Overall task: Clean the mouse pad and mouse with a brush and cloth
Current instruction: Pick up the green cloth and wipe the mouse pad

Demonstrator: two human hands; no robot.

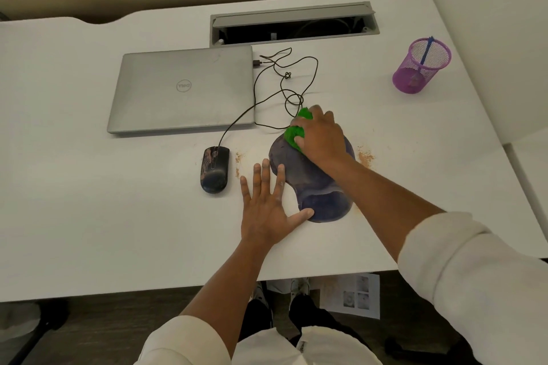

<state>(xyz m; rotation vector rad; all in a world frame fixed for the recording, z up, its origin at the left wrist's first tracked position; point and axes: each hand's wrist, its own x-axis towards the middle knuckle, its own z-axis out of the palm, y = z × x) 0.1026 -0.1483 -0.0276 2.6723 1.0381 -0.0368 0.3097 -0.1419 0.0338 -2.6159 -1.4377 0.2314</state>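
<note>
A dark blue mouse pad [311, 181] with a raised wrist rest lies on the white desk [118, 216]. My right hand [321, 135] grips a bunched green cloth [295, 133] and presses it on the pad's far end. My left hand [267, 204] lies flat with fingers spread, its thumb and index finger touching the pad's left edge. A black wired mouse [215, 169], smeared with brownish dirt, sits to the left of the pad. A blue-handled brush [426, 50] stands in a purple mesh cup [421, 67] at the far right.
A shut grey laptop [184, 89] lies behind the mouse, whose cable [284, 83] loops beside it. An open cable hatch [293, 25] sits at the desk's back. Brown crumbs [365, 155] lie right of the pad and more crumbs [238, 161] left of it.
</note>
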